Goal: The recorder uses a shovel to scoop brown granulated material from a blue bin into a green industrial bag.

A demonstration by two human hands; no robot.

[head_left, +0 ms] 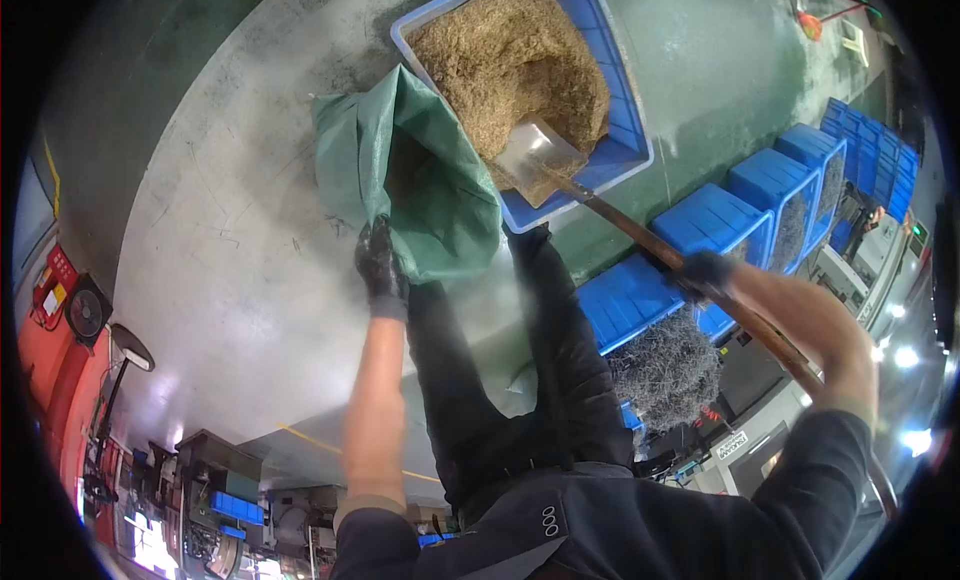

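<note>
While both gloved hands are closed on what they carry, the scene is placed here against the big blue crate.
Blue crate: sits on the grey concrete floor, heaped with tan fibrous shavings.
Green sack: lies against the crate's left wall, mouth gaping toward the person, rim touching the crate edge; some dark fill shows inside.
Left hand: dark glove, fingers pinched shut on the sack's lower rim, below and left of the crate; bare forearm runs down from it.
Shovel: metal blade rests in the crate's near corner, dug into the shavings; brown wooden handle slants away from the crate to the lower right.
Right hand: dark glove, fingers wrapped tight round the shovel handle, right of and below the crate, well apart from the blade.
Legs: dark trousers just below the crate's near wall, between the two arms.
Smaller blue crates: a row to the right of the big crate, some lidded.
Grey metal swarf: tangled pile in a bin below that row, near the handle.
Machinery: crowded along the lower rim, far from the crate; too small to make out in detail.
</note>
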